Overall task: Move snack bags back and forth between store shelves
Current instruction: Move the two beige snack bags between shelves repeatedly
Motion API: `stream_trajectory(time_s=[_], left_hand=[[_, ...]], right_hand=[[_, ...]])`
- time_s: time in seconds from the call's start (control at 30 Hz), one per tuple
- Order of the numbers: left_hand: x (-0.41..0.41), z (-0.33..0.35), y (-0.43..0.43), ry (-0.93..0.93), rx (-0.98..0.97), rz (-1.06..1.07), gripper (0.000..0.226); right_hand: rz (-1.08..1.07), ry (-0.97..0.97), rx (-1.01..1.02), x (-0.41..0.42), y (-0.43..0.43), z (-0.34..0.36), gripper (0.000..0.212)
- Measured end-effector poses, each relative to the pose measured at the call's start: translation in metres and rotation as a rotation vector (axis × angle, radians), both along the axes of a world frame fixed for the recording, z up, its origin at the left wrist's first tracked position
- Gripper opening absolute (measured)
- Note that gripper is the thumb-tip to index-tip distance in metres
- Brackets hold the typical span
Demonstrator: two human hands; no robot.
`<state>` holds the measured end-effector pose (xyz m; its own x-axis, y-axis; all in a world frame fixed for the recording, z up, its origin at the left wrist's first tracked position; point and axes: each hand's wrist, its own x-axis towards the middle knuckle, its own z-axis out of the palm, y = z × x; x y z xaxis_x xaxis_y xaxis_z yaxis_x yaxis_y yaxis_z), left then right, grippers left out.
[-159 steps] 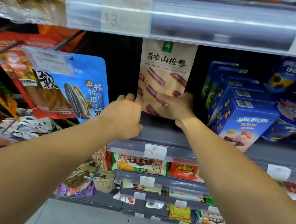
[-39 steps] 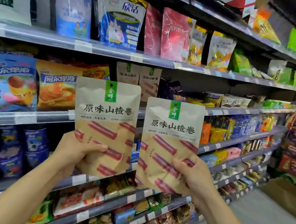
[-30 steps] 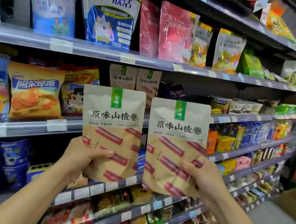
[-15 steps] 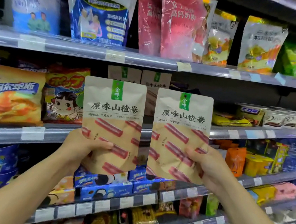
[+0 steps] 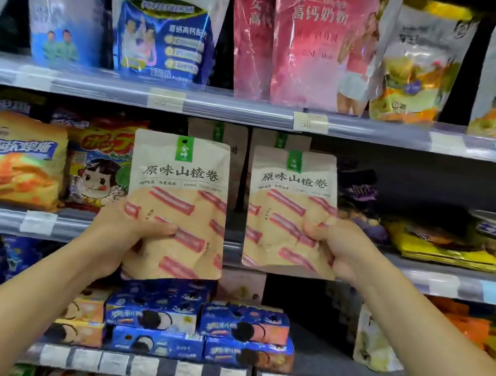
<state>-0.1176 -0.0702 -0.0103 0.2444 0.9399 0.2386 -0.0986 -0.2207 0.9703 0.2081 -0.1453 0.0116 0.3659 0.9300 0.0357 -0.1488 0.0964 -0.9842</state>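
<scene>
Hands are gripping one beige bag each, left hand (image 5: 123,230) holding left bag (image 5: 177,206), right hand (image 5: 340,251) holding right bag (image 5: 289,207); sliding them upright beside the matching bags (image 5: 222,135) looks best

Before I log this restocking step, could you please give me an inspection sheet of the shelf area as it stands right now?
Surface: middle shelf, grey edge rail with price tags; two matching beige bags stand at its back.
Job's things: left beige snack bag and right beige snack bag, both upright and held in front of the middle shelf.
Clutter: orange chip bag, blue cookie boxes, pink pouch.
Grips: left hand closed on the left bag's lower edge; right hand closed on the right bag's lower corner.
Cables: nothing seen.
Surroundings: stocked shelves above and below.
</scene>
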Motion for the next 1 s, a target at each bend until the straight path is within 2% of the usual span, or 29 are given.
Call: stream_trajectory(time_s=[0.07,0.13,0.3,0.4,0.57,0.7,1.0], left_hand=[[0.004,0.002,0.003,0.014,-0.007,0.013,0.087],[0.007,0.004,0.009,0.029,-0.014,0.026,0.093],[0.016,0.013,0.028,0.041,-0.003,0.047,0.074],[0.023,0.018,0.041,0.008,0.009,0.048,0.060],[0.030,0.016,0.068,-0.007,-0.022,0.054,0.032],[0.034,0.017,0.088,-0.033,-0.067,0.050,0.032],[0.049,0.025,0.133,-0.110,-0.085,0.052,0.052]], right_hand=[[0.002,-0.015,-0.029,0.009,0.026,0.007,0.011],[0.014,-0.003,-0.042,0.013,0.048,0.011,0.010],[-0.024,0.011,-0.023,0.023,0.094,0.006,0.013],[-0.098,-0.017,0.004,0.031,0.120,0.001,0.026],[-0.110,-0.031,0.020,0.035,0.158,-0.005,0.019],[-0.149,-0.052,0.040,0.045,0.183,-0.015,0.020],[-0.118,-0.076,0.128,0.049,0.198,-0.024,0.024]])
